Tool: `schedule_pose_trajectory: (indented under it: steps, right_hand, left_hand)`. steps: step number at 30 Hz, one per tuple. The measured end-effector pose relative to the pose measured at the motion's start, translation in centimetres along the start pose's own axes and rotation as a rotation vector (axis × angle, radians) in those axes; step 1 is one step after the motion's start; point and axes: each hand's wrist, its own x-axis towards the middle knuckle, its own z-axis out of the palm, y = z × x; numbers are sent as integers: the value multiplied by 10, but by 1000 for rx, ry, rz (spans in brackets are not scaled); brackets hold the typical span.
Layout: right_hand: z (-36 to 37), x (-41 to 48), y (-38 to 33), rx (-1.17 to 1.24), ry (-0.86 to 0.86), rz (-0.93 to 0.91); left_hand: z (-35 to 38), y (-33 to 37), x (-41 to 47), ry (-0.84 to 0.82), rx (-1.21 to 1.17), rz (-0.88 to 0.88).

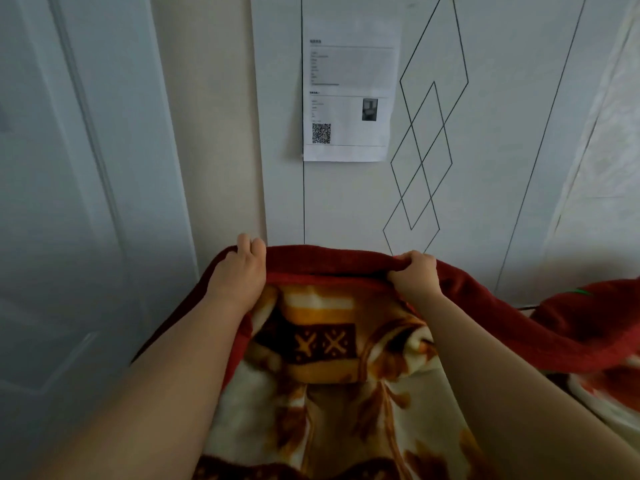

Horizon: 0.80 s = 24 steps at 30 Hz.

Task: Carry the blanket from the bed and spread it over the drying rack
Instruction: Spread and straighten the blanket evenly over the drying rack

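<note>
Head view. The blanket hangs in front of you, held up by its top edge against a pale wall. Its border is a broad band of deep red, plush and slightly ribbed, rolled over toward you along the top. Below it the fleecy face shows a cream ground with orange and brown motifs, including a dark brown band with two pale X shapes.

Your left hand lies over the red border at the left, fingers curled over the far side, so their grip is hidden. Your right hand is closed in a fist on a bunched fold of the same border. Both forearms are bare.

To the right the red border sags and runs out of view; the blanket's lower part is cut off at the bottom edge.

Behind, a white panel bears thin black lines forming overlapping diamonds. A printed sheet with a square code is stuck to it; its text is too blurred to read. A white door stands at the left.
</note>
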Motion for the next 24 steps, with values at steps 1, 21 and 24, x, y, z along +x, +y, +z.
schedule_pose_trajectory:
  steps: [1,21,24]
  right_hand:
    - [5,-1,5,-27,-49,29]
    - [48,-46,42,-662,-785,28]
    - [49,-47,48,-697,-764,-31]
  left_hand:
    - [11,-1,-2,-65,-8,6]
    - [75,0,-59,-411,96,48]
    - [77,6,-58,-397,116,30]
